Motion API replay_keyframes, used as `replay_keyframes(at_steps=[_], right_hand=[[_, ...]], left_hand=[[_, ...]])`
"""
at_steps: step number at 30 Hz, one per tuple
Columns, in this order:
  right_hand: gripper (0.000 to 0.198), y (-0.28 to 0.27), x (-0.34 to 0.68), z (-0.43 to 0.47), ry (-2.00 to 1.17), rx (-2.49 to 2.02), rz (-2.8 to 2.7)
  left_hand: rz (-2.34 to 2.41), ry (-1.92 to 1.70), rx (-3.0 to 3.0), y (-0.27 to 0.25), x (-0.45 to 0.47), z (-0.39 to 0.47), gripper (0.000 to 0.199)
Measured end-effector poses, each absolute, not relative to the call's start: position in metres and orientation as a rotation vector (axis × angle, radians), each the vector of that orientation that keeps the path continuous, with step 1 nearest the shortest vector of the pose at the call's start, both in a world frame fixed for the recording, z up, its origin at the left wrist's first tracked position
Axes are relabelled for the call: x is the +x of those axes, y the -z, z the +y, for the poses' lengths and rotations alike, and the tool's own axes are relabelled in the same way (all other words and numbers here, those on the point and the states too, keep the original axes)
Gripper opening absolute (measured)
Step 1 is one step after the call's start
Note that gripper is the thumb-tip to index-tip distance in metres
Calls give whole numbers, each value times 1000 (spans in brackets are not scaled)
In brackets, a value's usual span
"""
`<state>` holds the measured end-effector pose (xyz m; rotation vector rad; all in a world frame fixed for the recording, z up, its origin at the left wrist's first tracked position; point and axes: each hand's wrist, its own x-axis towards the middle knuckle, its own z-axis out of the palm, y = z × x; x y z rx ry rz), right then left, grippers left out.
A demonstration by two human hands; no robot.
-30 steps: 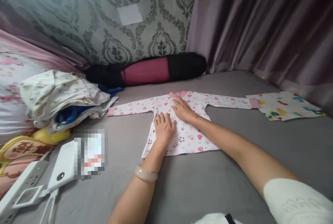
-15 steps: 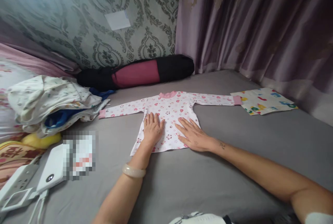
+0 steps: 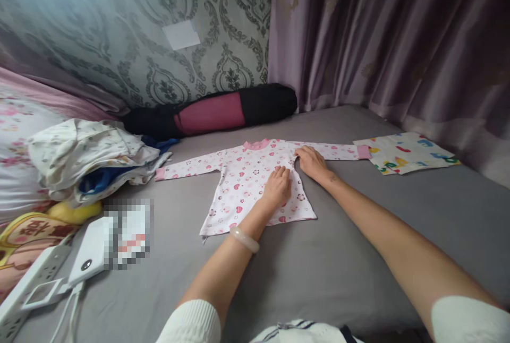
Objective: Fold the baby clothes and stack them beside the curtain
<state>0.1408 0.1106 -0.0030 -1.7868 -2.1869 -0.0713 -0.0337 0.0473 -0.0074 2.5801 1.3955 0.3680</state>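
Note:
A child's long-sleeved shirt (image 3: 247,178), white with pink hearts and small flowers, lies flat with both sleeves stretched out sideways. It has a pink collar and pink cuffs. My left hand (image 3: 278,186) rests on the right half of its body, fingers laid flat on the cloth. At the base of the right-hand sleeve is my right hand (image 3: 313,161), its fingers bent and closed on the fabric near the armpit. Just past the right cuff is a folded cream cloth (image 3: 410,153) with colourful shapes.
A grey sheet (image 3: 159,290) covers the bed. Heaped clothes (image 3: 91,146) lie on the left, above a white power bank (image 3: 93,245), a power strip (image 3: 34,284) and cables. A long black and maroon bundle (image 3: 211,113) lies along the wall. Purple curtains (image 3: 358,29) hang at right.
My left hand has slid right across the shirt's body. My right hand has moved up from the lower right side to the sleeve base, its spread fingers now bent together.

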Motion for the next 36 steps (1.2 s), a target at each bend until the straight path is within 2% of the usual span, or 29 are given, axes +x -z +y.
replay_keyframes(at_steps=[7,13,16,23,31,36], right_hand=[[33,7,148,122,130,-1810,-2171],[32,3,136,129,31,-1957,-2011],[41,4,120,135,19,-1852,-2109],[53,13,96,157,-261,-1967,-2178],[54,9,96,162,-452,-2003,-2055],[53,5,111,163,-593,-1831,-1874]], left_hand=[[1507,-274,2636,22,-21,65,59],[1510,-263,2657,22,-20,60,60],[1526,-221,2631,20,-18,60,59],[1522,-242,2641,20,-18,60,56],[1512,-204,2621,23,-18,62,59],[1504,-205,2600,19,-18,63,59]])
